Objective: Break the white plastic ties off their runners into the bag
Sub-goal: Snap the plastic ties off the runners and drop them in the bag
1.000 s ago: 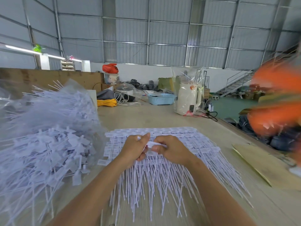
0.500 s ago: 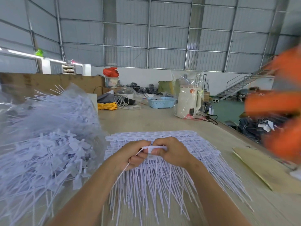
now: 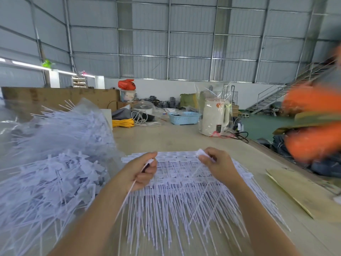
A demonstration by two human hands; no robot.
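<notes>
A stack of white plastic ties on their runners (image 3: pixel 184 182) lies fanned out on the table in front of me, tails toward me. My left hand (image 3: pixel 137 172) grips a single white tie (image 3: pixel 127 194) whose tail hangs down past my wrist. My right hand (image 3: pixel 217 164) pinches a small white piece (image 3: pixel 201 152) by its head, above the stack. The two hands are apart. To the left, a clear plastic bag (image 3: pixel 55 163) bulges with several loose white ties.
A beige table (image 3: pixel 166 137) carries a white kettle (image 3: pixel 215 117), a light blue basket (image 3: pixel 184 118), yellow cable (image 3: pixel 122 123) and a cardboard sheet (image 3: pixel 302 191) at the right. A blurred orange shape (image 3: pixel 311 126) moves at the right edge.
My hands were together over the stack, working one tie; now they have pulled apart, the left holding the long tie and the right holding a small white piece.
</notes>
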